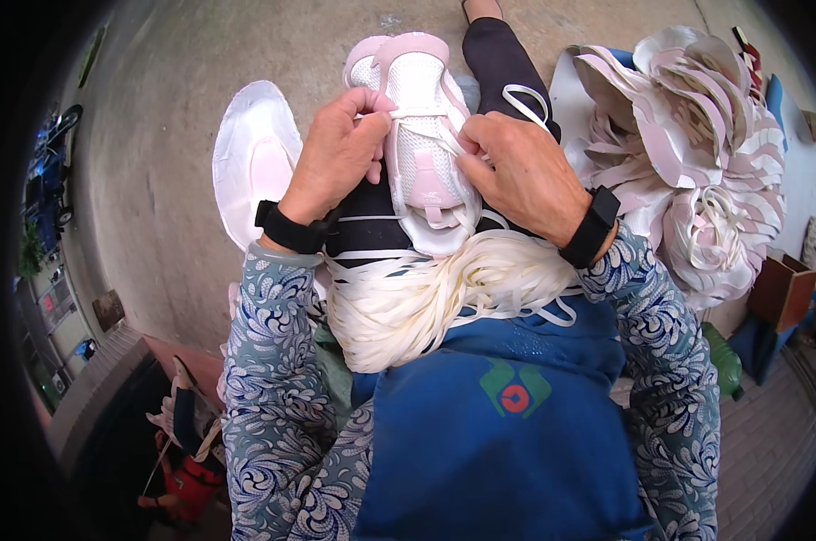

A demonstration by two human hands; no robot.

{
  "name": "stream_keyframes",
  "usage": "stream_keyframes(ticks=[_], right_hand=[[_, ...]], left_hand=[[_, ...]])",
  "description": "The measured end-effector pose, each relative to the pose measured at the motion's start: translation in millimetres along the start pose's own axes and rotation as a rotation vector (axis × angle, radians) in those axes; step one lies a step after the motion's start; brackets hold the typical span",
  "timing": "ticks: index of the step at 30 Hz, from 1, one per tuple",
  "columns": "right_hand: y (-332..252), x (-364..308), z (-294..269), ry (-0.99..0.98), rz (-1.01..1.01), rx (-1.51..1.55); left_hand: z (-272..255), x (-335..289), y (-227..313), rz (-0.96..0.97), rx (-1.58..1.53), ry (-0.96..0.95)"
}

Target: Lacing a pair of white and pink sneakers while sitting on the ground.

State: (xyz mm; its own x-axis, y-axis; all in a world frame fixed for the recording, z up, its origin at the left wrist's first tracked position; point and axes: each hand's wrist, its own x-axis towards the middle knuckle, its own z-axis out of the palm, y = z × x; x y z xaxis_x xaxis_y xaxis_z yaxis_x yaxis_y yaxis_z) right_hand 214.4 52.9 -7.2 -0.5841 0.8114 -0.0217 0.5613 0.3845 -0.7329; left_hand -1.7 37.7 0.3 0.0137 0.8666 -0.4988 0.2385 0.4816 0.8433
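A white and pink shoe upper (426,185) lies over my lap, its toe part away from me and a pink tab at the near end. A flat white shoelace (417,113) runs across it between my hands. My left hand (336,149) pinches the lace at the upper's left edge. On the right edge, my right hand (520,171) has thumb and index finger closed on the lace, close to the upper. A thick bundle of cream shoelaces (444,293) rests on my lap, just below the upper.
Another shoe upper (256,153) is to the left. At right stands a large heap of pink and white uppers (705,144). A green bottle (723,361) and a brown wooden box (780,288) are beyond my right arm. Someone in red (191,491) appears at lower left.
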Motion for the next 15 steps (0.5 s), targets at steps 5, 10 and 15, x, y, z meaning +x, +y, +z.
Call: stream_keyframes(ticks=[5, 10, 15], right_hand=[[1, 3, -3, -0.134, 0.071, 0.031], [0, 9, -23, -0.237, 0.049, 0.173], [-1, 9, -41, -0.433, 0.086, 0.431]], left_hand=[[1, 2, 3, -0.073, -0.105, -0.045], [11, 0, 5, -0.035, -0.026, -0.002], [17, 3, 2, 0.049, 0.053, 0.073]])
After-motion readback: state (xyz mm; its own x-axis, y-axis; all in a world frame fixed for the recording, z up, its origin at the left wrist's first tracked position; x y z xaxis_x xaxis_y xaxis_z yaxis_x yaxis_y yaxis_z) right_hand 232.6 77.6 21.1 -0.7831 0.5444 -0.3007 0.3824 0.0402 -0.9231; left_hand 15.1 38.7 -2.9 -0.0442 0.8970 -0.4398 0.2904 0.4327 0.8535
